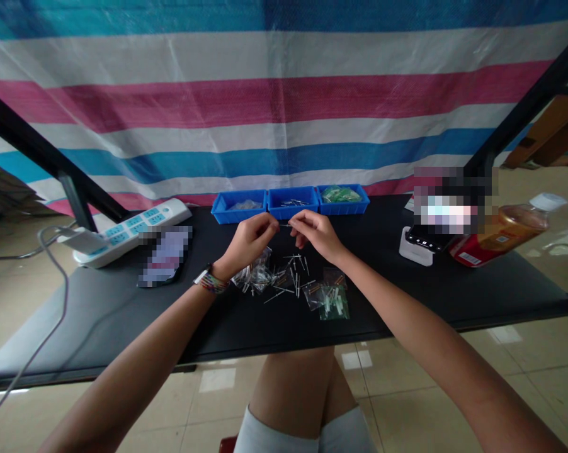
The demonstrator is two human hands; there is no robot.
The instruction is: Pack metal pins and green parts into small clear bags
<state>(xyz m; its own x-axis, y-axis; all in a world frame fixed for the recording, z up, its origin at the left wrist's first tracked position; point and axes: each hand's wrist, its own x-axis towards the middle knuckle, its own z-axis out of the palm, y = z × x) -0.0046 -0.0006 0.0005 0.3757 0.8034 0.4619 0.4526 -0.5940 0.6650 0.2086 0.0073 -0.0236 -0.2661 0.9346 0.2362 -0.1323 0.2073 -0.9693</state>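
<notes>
My left hand (254, 238) and my right hand (316, 231) are raised over the black table, close together, in front of the blue bins. Both are closed in a pinch at the two ends of a thin metal pin (284, 225); its details are too small to make out. Below them lie several loose silvery metal pins (297, 283). A heap of clear plastic packets (254, 275) is under my left wrist. Nearer my right forearm rest small clear bags (315, 296) and a green-backed packet (335, 305) with pale pieces on it.
Three joined blue bins stand at the back: the left bin (239, 216) holds clear plastic, the middle bin (293, 212) metal pins, the right bin (343, 207) green packets. A power strip (135, 229) and a phone (165, 257) lie left; a propped phone (426, 240) and bottle (501, 233) stand right.
</notes>
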